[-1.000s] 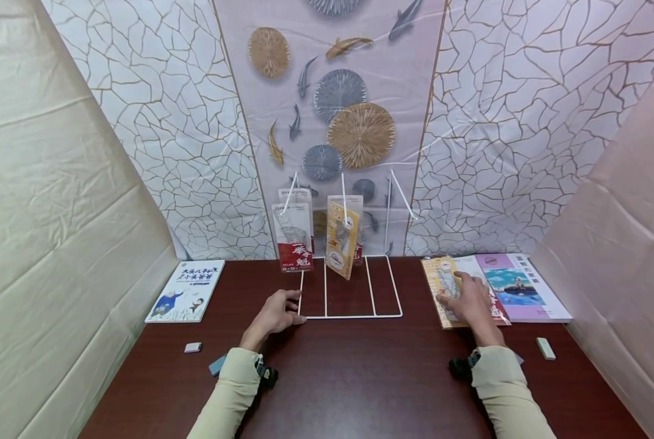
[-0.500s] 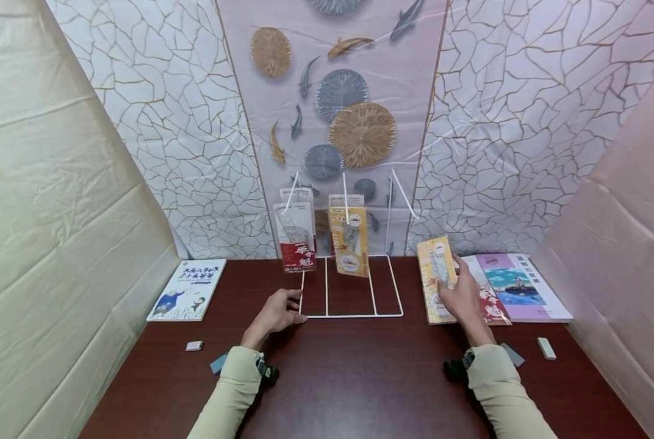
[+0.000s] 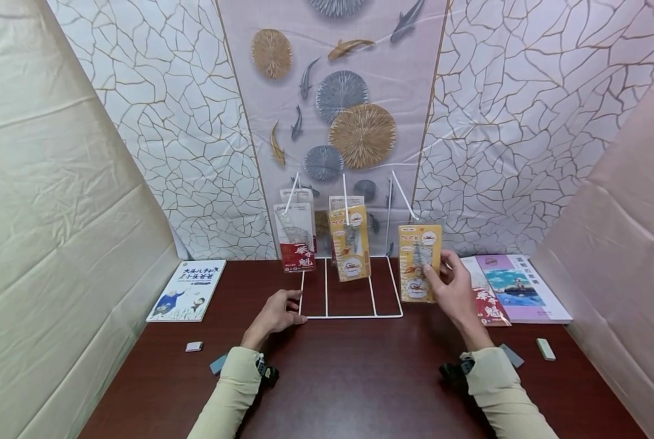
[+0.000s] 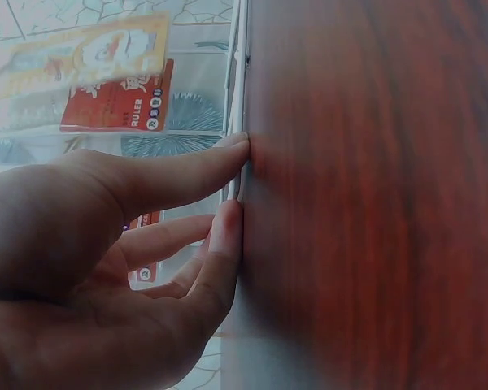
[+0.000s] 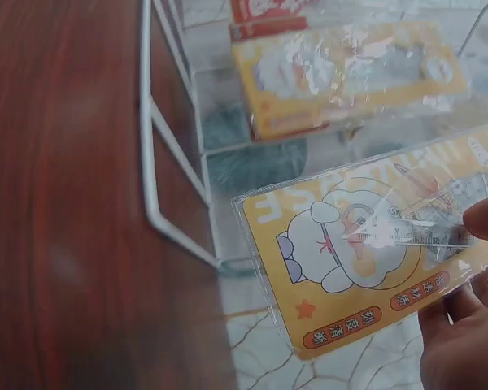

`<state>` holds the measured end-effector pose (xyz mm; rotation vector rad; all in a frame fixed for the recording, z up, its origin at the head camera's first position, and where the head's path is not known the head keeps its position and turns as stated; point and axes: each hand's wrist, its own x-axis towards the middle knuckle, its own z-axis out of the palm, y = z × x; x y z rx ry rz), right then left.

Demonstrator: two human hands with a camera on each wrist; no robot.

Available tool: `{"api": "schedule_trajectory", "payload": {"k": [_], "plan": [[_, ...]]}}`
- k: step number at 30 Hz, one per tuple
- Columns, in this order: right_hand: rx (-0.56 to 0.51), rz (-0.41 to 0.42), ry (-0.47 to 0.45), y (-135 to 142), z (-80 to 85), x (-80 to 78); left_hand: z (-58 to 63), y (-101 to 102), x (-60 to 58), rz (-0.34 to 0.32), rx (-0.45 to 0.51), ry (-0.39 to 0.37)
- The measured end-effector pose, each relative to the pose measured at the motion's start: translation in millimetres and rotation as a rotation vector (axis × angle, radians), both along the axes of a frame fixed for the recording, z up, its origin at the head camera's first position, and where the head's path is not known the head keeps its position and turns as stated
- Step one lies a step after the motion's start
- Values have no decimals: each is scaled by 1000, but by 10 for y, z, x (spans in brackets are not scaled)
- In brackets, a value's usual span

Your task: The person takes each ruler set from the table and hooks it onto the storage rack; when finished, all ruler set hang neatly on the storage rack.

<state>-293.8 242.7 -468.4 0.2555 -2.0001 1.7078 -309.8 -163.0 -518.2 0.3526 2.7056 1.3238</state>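
A white wire display rack (image 3: 351, 316) with three hanging prongs stands on the table. My left hand (image 3: 276, 312) holds its front-left base corner; in the left wrist view, thumb and fingers (image 4: 226, 231) meet at the wire. My right hand (image 3: 452, 289) pinches a yellow ruler set pack (image 3: 419, 263) upright, thumb on its front. The pack's top is just below the tip of the right prong (image 3: 406, 195). White-and-red ruler set packs (image 3: 296, 238) hang on the left prong. On the middle prong, another yellow pack (image 3: 351, 244) hangs in front of a white-and-red one.
At right, a white-and-red pack (image 3: 488, 299) lies beside a purple-edged book (image 3: 519, 289). A white book (image 3: 186, 291) lies at left. Small erasers, one white (image 3: 193, 346) and one pale green (image 3: 545, 349), lie on the table. A patterned backdrop (image 3: 470, 122) rises behind.
My right hand has lifted the yellow pack off the pile at right and carried it left to the right prong. The hanging middle yellow pack has swung. My left hand stays put.
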Motion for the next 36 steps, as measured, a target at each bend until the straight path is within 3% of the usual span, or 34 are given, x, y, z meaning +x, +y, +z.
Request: {"api": "schedule_trajectory", "payload": {"k": [8, 20, 36], "plan": [[-25, 33, 117, -128, 121, 81, 8, 5, 6, 5, -2, -12], [33, 22, 60, -279, 492, 260, 7, -5, 5, 3, 5, -13], [35, -20, 93, -389, 417, -72, -10, -9, -9, 10, -3, -19]]}}
